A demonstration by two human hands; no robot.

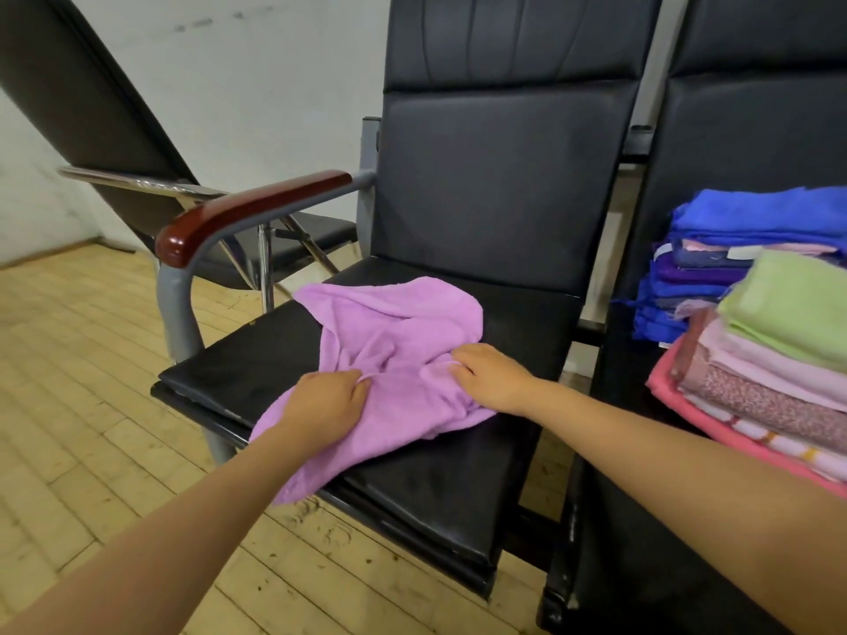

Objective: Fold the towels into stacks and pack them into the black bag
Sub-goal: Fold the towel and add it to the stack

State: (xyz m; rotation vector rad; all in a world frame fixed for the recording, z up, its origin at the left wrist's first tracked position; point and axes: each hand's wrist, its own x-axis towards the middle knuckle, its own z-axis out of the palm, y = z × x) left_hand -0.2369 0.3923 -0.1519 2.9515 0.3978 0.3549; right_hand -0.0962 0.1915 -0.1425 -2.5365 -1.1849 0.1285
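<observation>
I see my left hand (326, 400) and right hand (490, 377) both pinching the bunched purple towel (394, 332) on the black seat (256, 364); one towel corner hangs over the seat's front edge.

A lilac towel (398, 341) lies crumpled and unfolded on the black seat (256, 364), one corner hanging over the front edge. Two stacks of folded towels, blue (733, 249) and pink-green (779, 359), sit to its right.
</observation>
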